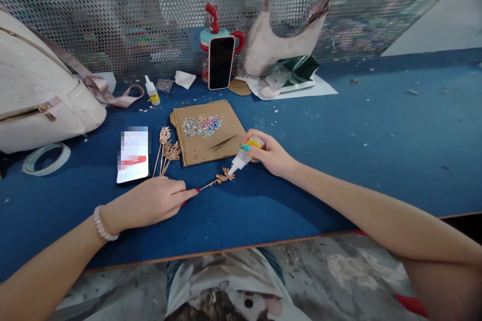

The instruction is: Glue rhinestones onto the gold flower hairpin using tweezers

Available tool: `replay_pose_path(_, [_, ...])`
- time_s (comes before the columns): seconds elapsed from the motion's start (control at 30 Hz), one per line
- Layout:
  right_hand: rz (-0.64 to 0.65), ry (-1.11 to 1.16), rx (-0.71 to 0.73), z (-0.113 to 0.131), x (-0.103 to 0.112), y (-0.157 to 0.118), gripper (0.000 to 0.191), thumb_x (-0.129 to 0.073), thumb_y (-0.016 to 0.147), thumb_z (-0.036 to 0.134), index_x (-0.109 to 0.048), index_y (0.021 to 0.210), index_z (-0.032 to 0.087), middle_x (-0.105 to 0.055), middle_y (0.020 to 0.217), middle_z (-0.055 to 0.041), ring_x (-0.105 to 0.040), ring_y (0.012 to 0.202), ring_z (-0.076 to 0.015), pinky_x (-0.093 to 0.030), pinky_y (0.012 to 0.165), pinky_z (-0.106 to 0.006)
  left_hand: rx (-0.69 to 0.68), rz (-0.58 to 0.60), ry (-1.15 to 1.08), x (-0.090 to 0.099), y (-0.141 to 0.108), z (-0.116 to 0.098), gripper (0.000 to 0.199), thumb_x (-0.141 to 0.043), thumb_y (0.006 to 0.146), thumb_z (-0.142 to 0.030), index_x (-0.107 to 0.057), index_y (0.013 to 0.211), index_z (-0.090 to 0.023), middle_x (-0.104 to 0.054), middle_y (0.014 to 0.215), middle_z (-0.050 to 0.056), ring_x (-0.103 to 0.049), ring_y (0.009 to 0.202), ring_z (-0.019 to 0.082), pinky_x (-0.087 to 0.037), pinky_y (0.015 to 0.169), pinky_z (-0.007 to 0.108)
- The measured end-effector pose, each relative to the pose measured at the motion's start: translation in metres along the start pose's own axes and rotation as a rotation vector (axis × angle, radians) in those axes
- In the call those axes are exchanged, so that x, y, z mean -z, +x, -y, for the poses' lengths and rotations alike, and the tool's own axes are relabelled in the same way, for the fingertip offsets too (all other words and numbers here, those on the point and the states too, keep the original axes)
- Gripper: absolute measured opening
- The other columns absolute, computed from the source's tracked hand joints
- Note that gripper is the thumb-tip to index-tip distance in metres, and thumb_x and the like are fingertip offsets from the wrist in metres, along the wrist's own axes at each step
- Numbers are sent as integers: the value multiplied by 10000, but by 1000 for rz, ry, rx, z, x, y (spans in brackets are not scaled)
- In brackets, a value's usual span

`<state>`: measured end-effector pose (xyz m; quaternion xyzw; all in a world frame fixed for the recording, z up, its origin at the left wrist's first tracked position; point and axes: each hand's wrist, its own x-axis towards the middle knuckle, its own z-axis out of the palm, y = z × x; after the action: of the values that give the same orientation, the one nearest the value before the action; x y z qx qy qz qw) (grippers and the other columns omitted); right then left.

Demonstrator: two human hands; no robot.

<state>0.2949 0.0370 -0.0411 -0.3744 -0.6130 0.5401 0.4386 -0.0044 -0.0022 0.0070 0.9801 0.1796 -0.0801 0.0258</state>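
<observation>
My right hand [269,153] is closed round a small white glue bottle [244,155] with a yellow label. The bottle tilts down, its nozzle at the gold flower head of a hairpin [225,176] lying on the blue table. Fingers of my left hand [154,203] hold the hairpin's thin stem down at its other end. More gold flower hairpins [171,151] lie together just beyond my left hand. Behind the glue bottle is a cardboard square [199,155] bearing a heap of small shiny gems [202,125] and a pair of tweezers [224,143].
A lit phone [133,155] and a tape roll [47,158] lie at left, near a white backpack [33,80]. Along the back stand a second glue bottle [152,91], another phone [221,62] against a cup [214,35], and a white handbag [278,45]. A perforated metal panel [169,5] rises behind.
</observation>
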Motion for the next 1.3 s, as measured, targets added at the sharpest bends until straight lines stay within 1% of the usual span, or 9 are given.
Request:
replay_pose_path(0.17, [-18,22,18,2,-1,1,228,-661,746,355,-502,758,192,-418,588,73,-320,475,-44,-236,412,-193,-6,-4,17,1,0,-1,392,-301,945,-147,-396,1325,-139,-606,916,68,-561,753,169,-424,712,312])
replay_pose_path(0.4, [-31,47,-32,1,-1,1,255,-660,744,390,-484,755,205,-387,546,85,-276,436,-42,-210,391,-192,-6,-11,29,0,1,-1,388,-316,941,-151,-402,1319,-147,-603,912,62,-559,737,170,-422,687,308])
replay_pose_path(0.73, [-23,58,-2,0,-1,1,215,-660,751,342,-499,759,200,-418,560,80,-306,447,-39,-226,403,-192,-3,9,26,1,1,-2,393,-301,945,-142,-390,1327,-133,-604,911,61,-565,746,173,-413,671,308])
replay_pose_path(1.0, [-10,7,31,-2,0,1,193,-646,766,322,-501,771,195,-431,588,75,-336,471,-39,-249,420,-194,-2,1,21,2,2,-2,388,-299,944,-137,-408,1317,-130,-610,907,65,-569,750,167,-414,676,302])
replay_pose_path(1.13, [-10,-12,16,0,-1,0,198,-632,774,332,-489,768,195,-416,576,78,-321,458,-38,-244,414,-194,-1,-4,22,2,1,-2,392,-297,944,-141,-402,1321,-138,-611,901,63,-562,733,161,-413,671,298])
replay_pose_path(1.3, [-11,-58,7,3,-2,0,178,-611,783,322,-487,779,195,-420,585,75,-333,460,-42,-268,425,-196,-6,-11,17,1,1,-1,390,-290,947,-142,-400,1321,-135,-610,904,63,-568,745,163,-414,679,304])
